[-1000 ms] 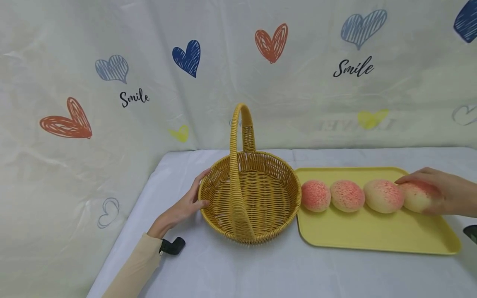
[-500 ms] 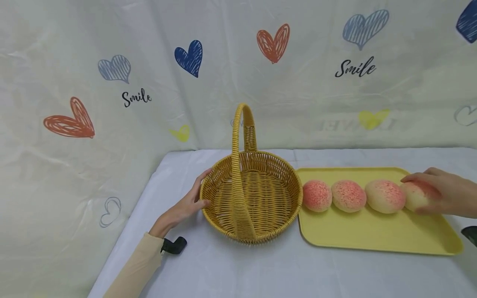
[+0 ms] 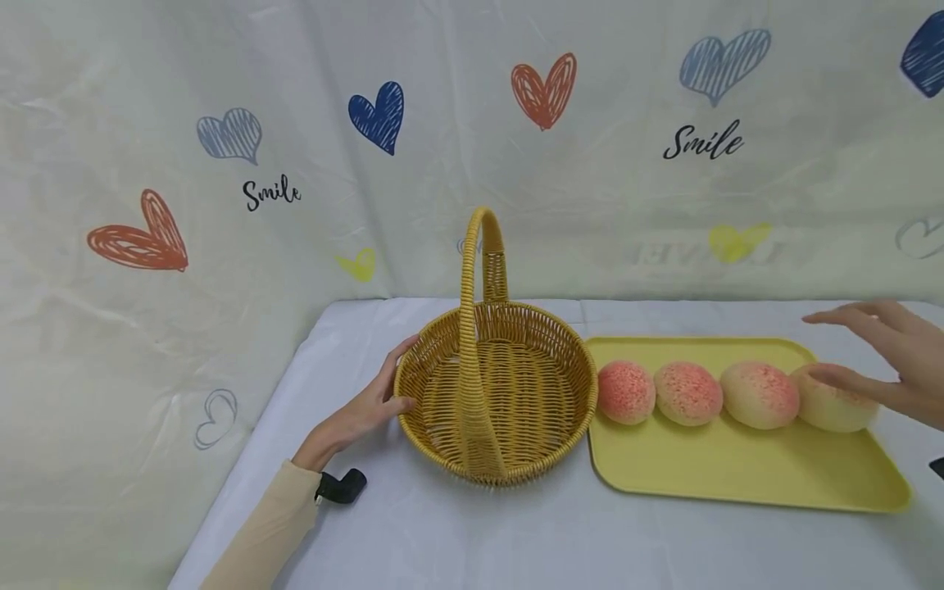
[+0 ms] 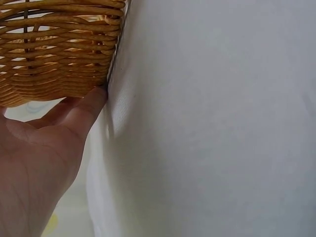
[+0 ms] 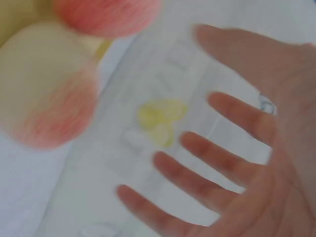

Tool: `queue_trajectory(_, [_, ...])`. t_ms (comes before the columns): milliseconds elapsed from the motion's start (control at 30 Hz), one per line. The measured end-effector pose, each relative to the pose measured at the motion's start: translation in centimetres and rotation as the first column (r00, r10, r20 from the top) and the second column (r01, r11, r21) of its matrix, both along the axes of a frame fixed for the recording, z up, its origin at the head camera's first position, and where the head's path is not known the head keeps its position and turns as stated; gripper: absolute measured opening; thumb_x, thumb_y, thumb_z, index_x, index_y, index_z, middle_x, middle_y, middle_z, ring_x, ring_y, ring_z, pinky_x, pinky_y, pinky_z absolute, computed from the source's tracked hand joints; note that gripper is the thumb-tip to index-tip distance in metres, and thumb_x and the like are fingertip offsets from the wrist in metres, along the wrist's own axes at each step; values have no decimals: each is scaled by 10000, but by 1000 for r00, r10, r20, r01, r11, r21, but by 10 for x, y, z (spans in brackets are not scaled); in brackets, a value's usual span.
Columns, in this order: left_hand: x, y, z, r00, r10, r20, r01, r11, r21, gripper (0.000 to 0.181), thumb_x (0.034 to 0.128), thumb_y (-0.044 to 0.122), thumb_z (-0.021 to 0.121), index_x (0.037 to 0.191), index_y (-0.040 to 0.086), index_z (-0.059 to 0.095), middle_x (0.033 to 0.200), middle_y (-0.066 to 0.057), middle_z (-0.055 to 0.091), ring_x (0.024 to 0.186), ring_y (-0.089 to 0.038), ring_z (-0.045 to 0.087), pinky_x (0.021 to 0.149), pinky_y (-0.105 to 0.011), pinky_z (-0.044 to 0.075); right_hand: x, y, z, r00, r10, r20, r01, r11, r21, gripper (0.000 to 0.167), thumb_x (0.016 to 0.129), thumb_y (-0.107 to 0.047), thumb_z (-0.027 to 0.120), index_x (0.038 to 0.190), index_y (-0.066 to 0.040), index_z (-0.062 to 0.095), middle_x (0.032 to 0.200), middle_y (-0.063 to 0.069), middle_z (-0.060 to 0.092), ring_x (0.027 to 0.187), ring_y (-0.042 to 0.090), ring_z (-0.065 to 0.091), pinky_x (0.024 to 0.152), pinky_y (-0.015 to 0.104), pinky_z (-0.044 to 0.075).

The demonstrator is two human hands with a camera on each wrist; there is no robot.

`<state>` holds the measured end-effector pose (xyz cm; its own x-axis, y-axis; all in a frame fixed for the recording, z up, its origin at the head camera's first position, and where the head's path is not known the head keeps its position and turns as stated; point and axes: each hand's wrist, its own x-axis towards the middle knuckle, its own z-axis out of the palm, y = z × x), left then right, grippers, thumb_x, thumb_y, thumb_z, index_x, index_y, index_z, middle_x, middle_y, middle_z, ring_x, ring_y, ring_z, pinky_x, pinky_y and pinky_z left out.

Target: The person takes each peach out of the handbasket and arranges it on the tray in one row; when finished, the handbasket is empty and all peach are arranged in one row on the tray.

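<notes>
A round wicker basket (image 3: 542, 385) with a tall arched handle stands at mid-table. My left hand (image 3: 364, 414) holds its left side, the thumb at the rim and the other fingers along the outer wall; the left wrist view has fingertips against the basket's lower edge (image 4: 59, 79). Several pink-and-cream peaches form a row on a yellow tray (image 3: 708, 467) to the basket's right. Above the rightmost peach (image 3: 833, 406) is my right hand (image 3: 896, 352), its fingers spread and holding nothing. That hand partly covers this peach in the head view.
The tray's left edge lies close against the basket. White cloth (image 3: 516, 537) covers the table, and a pale curtain (image 3: 442, 164) printed with hearts hangs behind and to the left. A black strap mount (image 3: 342, 487) sits on my left wrist.
My right hand has let go of the rightmost peach, spread its fingers and risen up and to the right. The peach stays on the tray, and my left hand keeps its place at the basket.
</notes>
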<state>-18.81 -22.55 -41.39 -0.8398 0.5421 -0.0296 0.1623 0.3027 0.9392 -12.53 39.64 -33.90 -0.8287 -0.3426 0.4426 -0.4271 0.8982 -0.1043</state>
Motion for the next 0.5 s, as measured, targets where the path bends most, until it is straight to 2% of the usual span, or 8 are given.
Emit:
queue_trajectory(100, [-2, 0, 1, 1000, -2, -10, 2, 1000, -4, 922, 940, 181, 552, 1676, 364, 29, 1743, -82, 20, 1553, -367, 178, 1207, -593, 177, 5, -31, 17, 999, -9, 40, 13, 995, -101, 595, 953, -183, 770, 1444, 15, 499, 1362, 319, 464, 1215, 509, 439, 1106, 500, 357])
queue_trajectory(133, [-2, 0, 1, 1000, -5, -9, 5, 1000, -3, 917, 948, 176, 554, 1676, 364, 29, 1745, -74, 14, 1557, -366, 174, 1207, -591, 183, 7, -40, 21, 997, -4, 74, 13, 991, -131, 598, 988, -158, 721, 1493, 14, 451, 1427, 331, 412, 1279, 529, 381, 1124, 630, 287])
queue_trajectory(167, [-3, 0, 1, 1000, -11, -14, 11, 1000, -5, 914, 957, 171, 553, 1678, 357, 24, 1746, -72, 6, 1558, -374, 175, 1206, -593, 190, 8, -48, 25, 995, 0, 101, 16, 988, -155, 608, 1008, -158, 691, 1529, -3, 419, 1478, 328, 373, 1321, 539, 348, 1130, 646, 265])
queue_trajectory(200, [-3, -1, 2, 1000, -17, -17, 17, 1000, -11, 909, 970, 166, 553, 1680, 352, 16, 1748, -68, -2, 1562, -377, 169, 1207, -592, 193, 9, -56, 28, 992, 0, 130, 23, 985, -171, 618, 1022, -165, 668, 1553, -18, 389, 1517, 333, 331, 1342, 563, 319, 1060, 756, 246])
queue_trajectory(267, [-2, -2, 4, 999, -25, -35, 23, 999, -47, 900, 1005, 163, 554, 1683, 339, -11, 1752, -61, -22, 1565, -390, 171, 1204, -599, 214, 9, -69, 30, 989, 11, 149, 18, 982, -188, 638, 1033, -202, 651, 1582, -57, 362, 1573, 327, 281, 1344, 606, 300, 1002, 811, 233])
queue_trajectory(367, [1, -2, 12, 994, -13, -112, -1, 992, -129, 877, 1056, 182, 561, 1691, 291, -34, 1747, -95, 44, 1553, -412, 216, 1186, -612, 282, 8, -81, 26, 994, 45, 99, -26, 984, -179, 653, 1021, -247, 663, 1591, -113, 376, 1612, 293, 282, 1395, 607, 292, 996, 823, 208])
queue_trajectory(433, [4, -1, 20, 978, 13, -207, -49, 984, -169, 809, 1085, 216, 545, 1697, 240, 17, 1734, -116, 122, 1545, -409, 245, 1177, -610, 311, 8, -86, 21, 996, 71, 51, -62, 984, -169, 658, 1013, -270, 664, 1593, -134, 385, 1627, 272, 286, 1464, 571, 251, 1065, 820, 134])
queue_trajectory(500, [6, 0, 29, 940, 61, -335, -118, 981, -154, 689, 1104, 223, 515, 1688, 169, 154, 1691, -143, 243, 1531, -389, 282, 1171, -604, 329, 7, -90, 14, 995, 94, 21, -89, 981, -172, 672, 1008, -295, 661, 1602, -152, 383, 1646, 251, 274, 1543, 503, 166, 1132, 791, 35])
